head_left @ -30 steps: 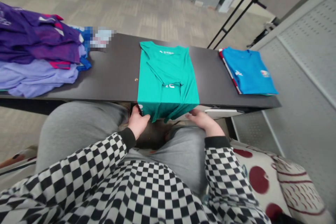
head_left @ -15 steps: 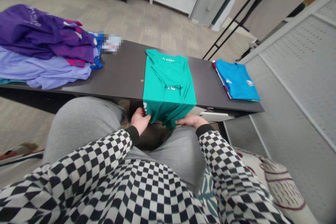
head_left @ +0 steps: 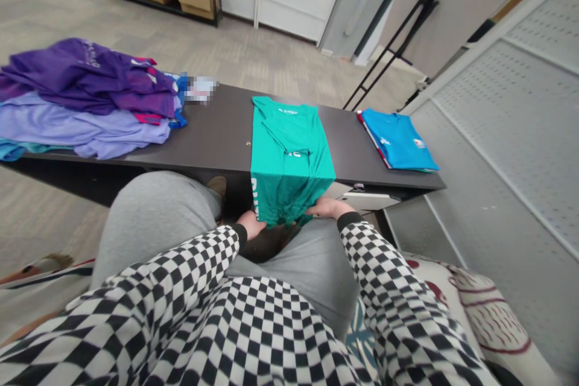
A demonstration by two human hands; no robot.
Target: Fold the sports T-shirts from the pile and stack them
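Note:
A green shirt lies on the dark table with its sides folded in, its lower part hanging over the front edge. My left hand is closed on the lower left corner of the hanging part, beside white lettering. At the lower right corner my right hand grips the same cloth, its fingertips partly hidden by the folds. Between the hands the hanging cloth is wrinkled.
Purple and lavender shirts are heaped at the table's left. A folded blue shirt tops a small stack at the right end. My knees are under the front edge; a perforated grey panel stands at right.
My left hand has moved down and slightly right, drawing the left side of the hanging cloth lower and showing more lettering. My right hand is nearly in place. The view has tilted slightly.

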